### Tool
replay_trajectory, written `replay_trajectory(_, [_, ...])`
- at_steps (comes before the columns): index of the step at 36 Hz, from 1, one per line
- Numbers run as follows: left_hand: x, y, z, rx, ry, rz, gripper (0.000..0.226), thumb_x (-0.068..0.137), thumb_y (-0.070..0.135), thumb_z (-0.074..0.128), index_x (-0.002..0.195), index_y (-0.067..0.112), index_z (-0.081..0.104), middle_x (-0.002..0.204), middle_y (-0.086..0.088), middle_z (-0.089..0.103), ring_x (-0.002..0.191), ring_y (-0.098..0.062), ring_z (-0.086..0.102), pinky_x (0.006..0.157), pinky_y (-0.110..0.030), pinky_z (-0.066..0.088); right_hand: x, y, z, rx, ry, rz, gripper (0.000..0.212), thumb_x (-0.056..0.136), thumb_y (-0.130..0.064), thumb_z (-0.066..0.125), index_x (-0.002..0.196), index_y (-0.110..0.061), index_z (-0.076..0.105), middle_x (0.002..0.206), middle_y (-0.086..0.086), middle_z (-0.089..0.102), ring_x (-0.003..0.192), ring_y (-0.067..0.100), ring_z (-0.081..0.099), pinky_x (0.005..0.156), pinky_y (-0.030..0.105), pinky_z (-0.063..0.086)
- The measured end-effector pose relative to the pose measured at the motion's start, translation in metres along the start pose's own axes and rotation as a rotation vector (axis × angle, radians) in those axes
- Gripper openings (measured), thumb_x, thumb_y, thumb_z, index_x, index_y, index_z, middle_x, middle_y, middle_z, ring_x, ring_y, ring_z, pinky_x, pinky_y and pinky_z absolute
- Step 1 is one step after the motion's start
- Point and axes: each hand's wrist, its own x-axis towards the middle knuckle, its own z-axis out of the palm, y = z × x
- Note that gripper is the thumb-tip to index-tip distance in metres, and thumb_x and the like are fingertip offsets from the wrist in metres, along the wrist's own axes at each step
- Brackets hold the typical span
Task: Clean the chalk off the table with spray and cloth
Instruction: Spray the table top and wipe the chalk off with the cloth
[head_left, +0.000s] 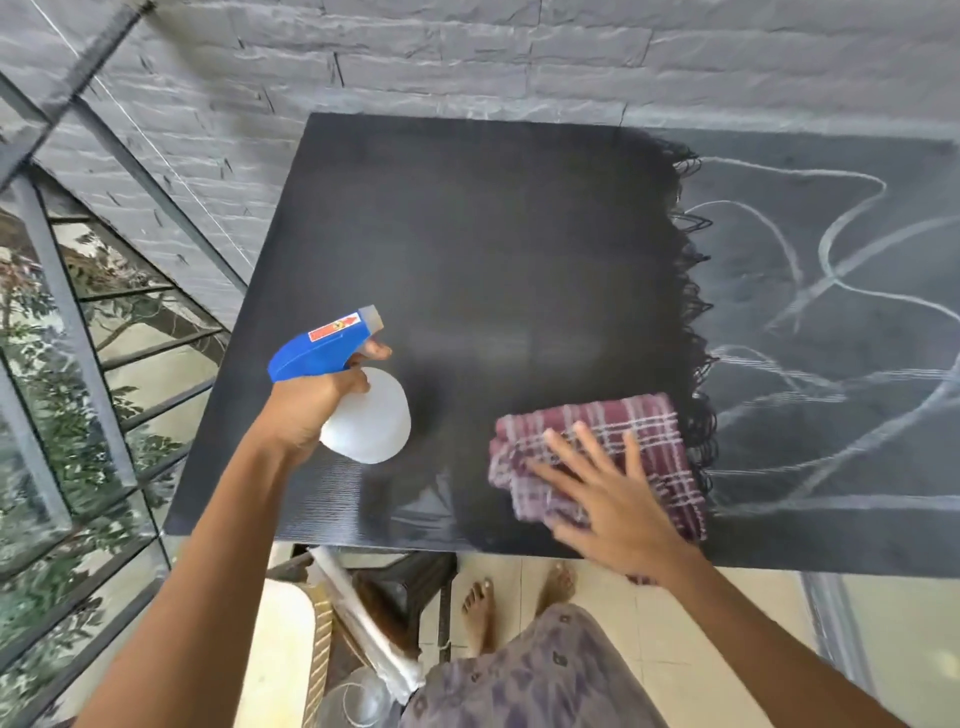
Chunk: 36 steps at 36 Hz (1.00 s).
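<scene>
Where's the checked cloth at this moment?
In the head view the checked cloth lies on the table near its front edge, under the right hand, between the spray bottle on the left and the chalk lines on the right.

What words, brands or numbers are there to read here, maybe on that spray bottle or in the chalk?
Red sticker on the blue head of the spray bottle: print too blurred to read.
Chalk marks on the table: loose loops, no letters or numbers.
Checked cloth under the right hand: no label shows.
No text here can be read.
</scene>
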Motion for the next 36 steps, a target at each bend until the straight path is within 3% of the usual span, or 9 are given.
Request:
replay_trajectory(3, [-0.005, -0.002, 0.004, -0.007, 0.008, -0.006, 0.034, 0.059, 0.009, 0.055, 0.072, 0.036, 0.071, 0.085, 0.02, 0.071, 0.09, -0.008, 0.061, 0.082, -0.029, 0.044, 0.032, 0.01, -0.01, 0.03, -0.01, 0.29, 0.065, 0.085, -0.071, 0.011, 0.145, -0.048, 0.0, 0.158, -0.008, -0.007, 0.144, 0.027, -0.011, 0.106, 0.069, -0.006])
replay_trajectory(6, [-0.008, -0.003, 0.007, -0.018, 0.034, -0.017, 0.031, 0.06, 0.01, 0.055, 0.076, 0.033, 0.069, 0.09, 0.019, 0.07, 0.093, -0.011, 0.06, 0.083, -0.03, 0.044, 0.069, -0.013, -0.019, 0.064, 0.004, 0.385, 0.071, 0.083, -0.075, 0.005, 0.146, -0.044, 0.003, 0.158, -0.004, -0.011, 0.143, 0.033, -0.013, 0.1, 0.073, -0.01])
replay_trajectory(9, [-0.009, -0.003, 0.007, -0.018, 0.039, -0.024, 0.03, 0.06, 0.011, 0.056, 0.076, 0.033, 0.069, 0.087, 0.022, 0.071, 0.092, -0.008, 0.061, 0.08, -0.029, 0.045, 0.079, -0.062, -0.017, 0.037, 0.014, 0.214, 0.076, 0.079, -0.076, -0.007, 0.147, -0.042, 0.005, 0.155, -0.006, -0.019, 0.14, 0.034, -0.022, 0.098, 0.073, -0.017])
replay_trajectory(13, [-0.009, -0.001, 0.008, -0.013, 0.036, -0.032, 0.029, 0.059, 0.01, 0.056, 0.072, 0.033, 0.069, 0.085, 0.023, 0.071, 0.094, -0.01, 0.061, 0.081, -0.031, 0.044, 0.046, -0.109, -0.008, 0.024, -0.01, -0.07, 0.067, 0.088, -0.069, 0.01, 0.145, -0.038, 0.023, 0.157, -0.01, -0.004, 0.142, 0.033, -0.016, 0.099, 0.074, -0.012])
replay_trajectory(17, [-0.01, 0.0, 0.007, -0.017, 0.02, -0.046, 0.03, 0.059, 0.011, 0.057, 0.072, 0.035, 0.069, 0.087, 0.021, 0.071, 0.097, -0.013, 0.061, 0.084, -0.032, 0.043, 0.005, -0.088, -0.002, 0.013, -0.037, -0.246, 0.059, 0.091, -0.064, 0.02, 0.145, -0.039, 0.027, 0.156, -0.013, 0.006, 0.144, 0.027, -0.01, 0.103, 0.072, -0.011])
replay_trajectory(21, [-0.013, 0.001, 0.007, -0.024, 0.034, -0.053, 0.029, 0.062, 0.01, 0.059, 0.077, 0.033, 0.068, 0.093, 0.017, 0.07, 0.101, -0.018, 0.06, 0.086, -0.033, 0.044, 0.0, -0.05, -0.009, 0.096, -0.068, -0.109, 0.061, 0.089, -0.067, 0.012, 0.145, -0.044, 0.017, 0.155, -0.02, -0.005, 0.142, 0.018, -0.021, 0.105, 0.068, -0.013])
replay_trajectory(25, [-0.013, 0.0, 0.009, -0.016, 0.058, -0.056, 0.038, 0.077, -0.003, 0.06, 0.076, 0.035, 0.067, 0.088, 0.021, 0.069, 0.096, -0.016, 0.06, 0.084, -0.036, 0.045, 0.03, -0.068, -0.015, 0.042, -0.043, 0.057, 0.065, 0.086, -0.068, 0.005, 0.146, -0.045, 0.005, 0.154, -0.016, -0.013, 0.141, 0.026, -0.024, 0.1, 0.068, -0.023])
replay_trajectory(32, [-0.014, 0.002, 0.008, -0.006, 0.046, -0.053, 0.044, 0.076, -0.006, 0.058, 0.073, 0.037, 0.068, 0.092, 0.017, 0.069, 0.097, -0.014, 0.061, 0.088, -0.037, 0.043, 0.027, -0.136, -0.001, 0.024, -0.069, -0.334, 0.059, 0.091, -0.063, 0.024, 0.146, -0.042, 0.017, 0.155, -0.014, -0.004, 0.142, 0.024, -0.02, 0.1, 0.065, -0.025])
replay_trajectory(36, [-0.015, 0.002, 0.007, -0.009, 0.043, -0.049, 0.038, 0.077, -0.005, 0.059, 0.079, 0.033, 0.066, 0.095, 0.015, 0.068, 0.097, -0.013, 0.06, 0.086, -0.036, 0.043, -0.004, -0.103, 0.003, 0.141, -0.036, -0.237, 0.058, 0.091, -0.063, 0.021, 0.145, -0.042, 0.022, 0.156, -0.016, 0.002, 0.144, 0.017, -0.016, 0.105, 0.061, -0.023])
